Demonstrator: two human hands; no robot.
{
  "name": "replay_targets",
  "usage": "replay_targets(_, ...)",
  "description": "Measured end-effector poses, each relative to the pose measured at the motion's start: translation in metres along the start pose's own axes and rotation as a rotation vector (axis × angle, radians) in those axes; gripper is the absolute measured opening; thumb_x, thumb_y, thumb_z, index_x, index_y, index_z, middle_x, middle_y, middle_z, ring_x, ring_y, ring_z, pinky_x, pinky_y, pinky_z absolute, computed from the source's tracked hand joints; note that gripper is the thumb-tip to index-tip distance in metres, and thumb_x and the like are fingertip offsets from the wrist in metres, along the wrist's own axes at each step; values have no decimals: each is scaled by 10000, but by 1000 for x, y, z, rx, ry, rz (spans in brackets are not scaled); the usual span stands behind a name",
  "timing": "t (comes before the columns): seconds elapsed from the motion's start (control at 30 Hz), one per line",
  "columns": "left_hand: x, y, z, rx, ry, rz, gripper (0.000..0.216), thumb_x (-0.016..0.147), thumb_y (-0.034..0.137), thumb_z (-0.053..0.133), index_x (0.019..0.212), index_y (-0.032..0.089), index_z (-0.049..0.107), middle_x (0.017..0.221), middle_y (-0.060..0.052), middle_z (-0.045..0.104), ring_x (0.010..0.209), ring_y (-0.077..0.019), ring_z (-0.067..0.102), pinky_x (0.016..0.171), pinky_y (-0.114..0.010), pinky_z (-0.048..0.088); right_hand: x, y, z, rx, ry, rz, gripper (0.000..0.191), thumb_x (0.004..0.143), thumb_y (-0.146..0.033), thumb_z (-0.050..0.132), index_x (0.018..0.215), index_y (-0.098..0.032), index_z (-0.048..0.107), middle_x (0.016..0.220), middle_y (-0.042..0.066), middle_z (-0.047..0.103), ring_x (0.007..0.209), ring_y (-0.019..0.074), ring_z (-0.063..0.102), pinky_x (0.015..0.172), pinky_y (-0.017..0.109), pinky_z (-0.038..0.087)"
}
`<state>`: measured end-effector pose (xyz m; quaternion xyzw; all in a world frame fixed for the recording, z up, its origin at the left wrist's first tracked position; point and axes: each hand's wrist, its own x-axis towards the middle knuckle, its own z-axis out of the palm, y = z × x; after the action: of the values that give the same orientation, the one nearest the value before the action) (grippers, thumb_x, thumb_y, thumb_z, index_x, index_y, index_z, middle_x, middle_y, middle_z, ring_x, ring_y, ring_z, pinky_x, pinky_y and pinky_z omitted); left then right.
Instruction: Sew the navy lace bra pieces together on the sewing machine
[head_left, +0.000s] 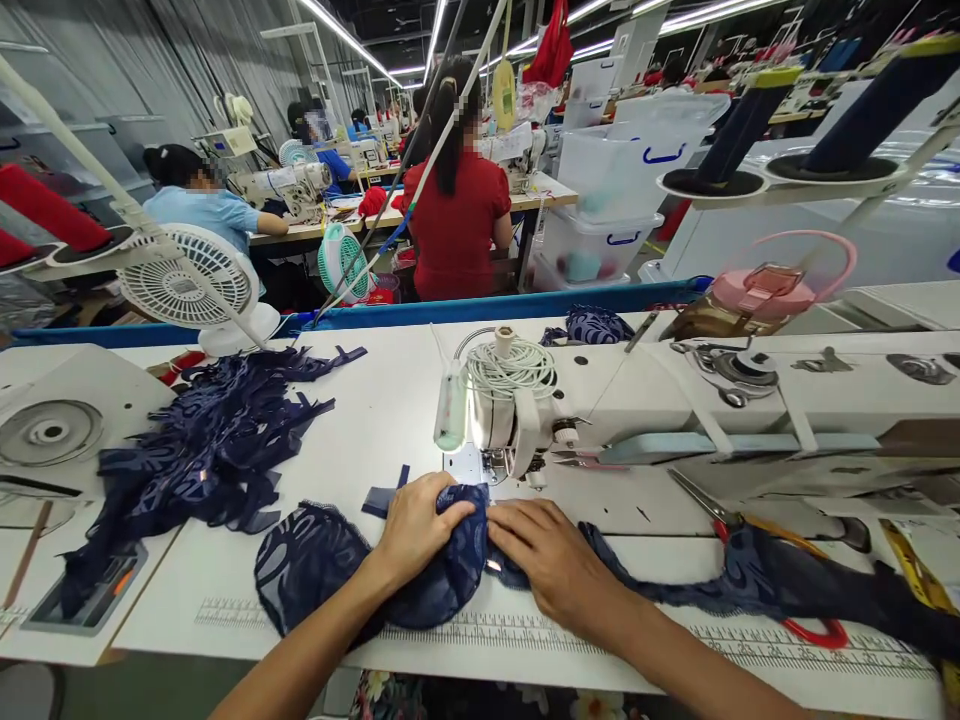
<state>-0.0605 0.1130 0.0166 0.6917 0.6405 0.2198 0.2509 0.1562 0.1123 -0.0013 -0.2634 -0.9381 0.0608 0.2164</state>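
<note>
A navy lace garment piece (315, 565) lies on the white sewing table (375, 420) in front of the sewing machine (525, 400). My left hand (416, 525) rests on top of the lace with its fingers curled over the fabric just below the needle area. My right hand (551, 560) lies flat on the same fabric to the right, fingers together and pointing left, pressing it down. The fabric's dark strap (750, 580) trails off to the right. Both hands meet just in front of the presser foot (499, 465).
A pile of navy lace pieces (217, 440) lies to the left. Red-handled scissors (750, 530) lie to the right of the machine. A white fan (191, 280) stands at the back left. Other people sit at sewing tables beyond a blue rail (450, 310).
</note>
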Motion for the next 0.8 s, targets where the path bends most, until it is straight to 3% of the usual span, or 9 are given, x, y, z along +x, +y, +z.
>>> replay_targets(0.13, -10, 7, -8, -48, -60, 22, 128, 884, 322, 572, 841, 213, 624, 857, -21, 657, 825, -191, 605, 761, -285, 420, -6, -10, 5, -3, 18, -1, 481, 741, 49, 439, 1146, -149, 609, 1191, 103, 640, 1119, 229, 541, 922, 393, 414)
replay_targets(0.37, 3, 5, -3, 40, -72, -12, 130, 871, 329, 585, 828, 215, 631, 841, -13, 673, 792, -189, 605, 730, -283, 399, -6, -7, 6, 45, 29, 23, 503, 766, 48, 415, 1194, -154, 584, 1226, 88, 634, 1143, 234, 522, 966, 395, 369)
replay_targets(0.8, 8, 8, 0, 69, -59, -59, 184, 876, 364, 580, 776, 220, 637, 818, -4, 691, 766, -190, 609, 657, -276, 350, -5, -6, 5, 79, 56, 32, 502, 768, 64, 397, 1178, -146, 595, 1194, 95, 651, 1128, 225, 549, 958, 398, 409)
